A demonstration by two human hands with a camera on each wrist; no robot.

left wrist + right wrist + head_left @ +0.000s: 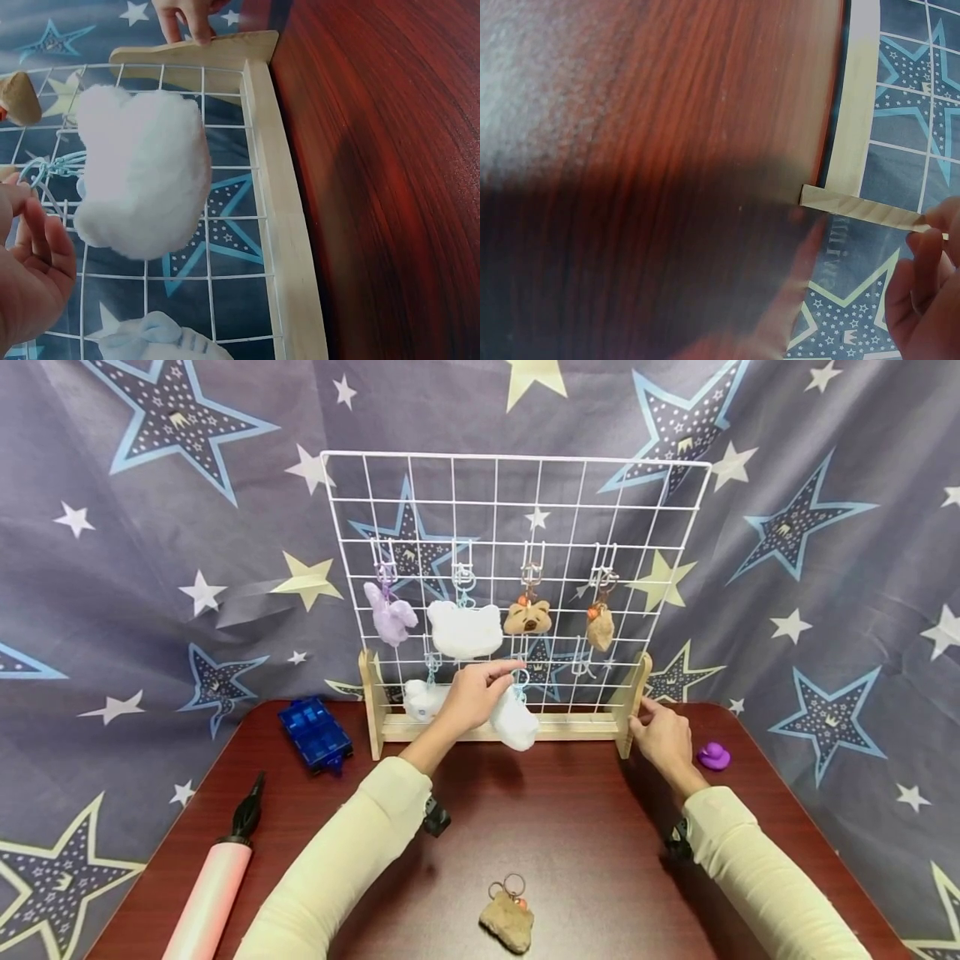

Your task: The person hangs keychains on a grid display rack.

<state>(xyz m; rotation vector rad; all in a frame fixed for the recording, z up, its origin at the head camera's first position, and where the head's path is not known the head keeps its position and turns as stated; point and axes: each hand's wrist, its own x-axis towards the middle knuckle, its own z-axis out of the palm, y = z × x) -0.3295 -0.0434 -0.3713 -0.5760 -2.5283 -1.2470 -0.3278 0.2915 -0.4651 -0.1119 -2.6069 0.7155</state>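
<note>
My left hand (476, 693) is at the lower row of the white wire grid rack (495, 485). Its thumb and fingers pinch the light blue ring (30, 174) of a white plush keychain (142, 172), beside a hook of the grid. The plush hangs below the fingers, partly hidden by the hand in the head view. My right hand (663, 739) holds the outer edge of the rack's right wooden side support (633, 702). Another white plush keychain (420, 700) hangs just left of my left hand.
Above hang a purple plush (390, 617), a white plush (465, 631), a brown bear-face plush (528, 617) and a small brown plush (600, 628). A brown keychain (510, 920) lies in front. Around are a blue plastic case (315, 732), a pink pump (210, 902) and a purple duck (714, 756).
</note>
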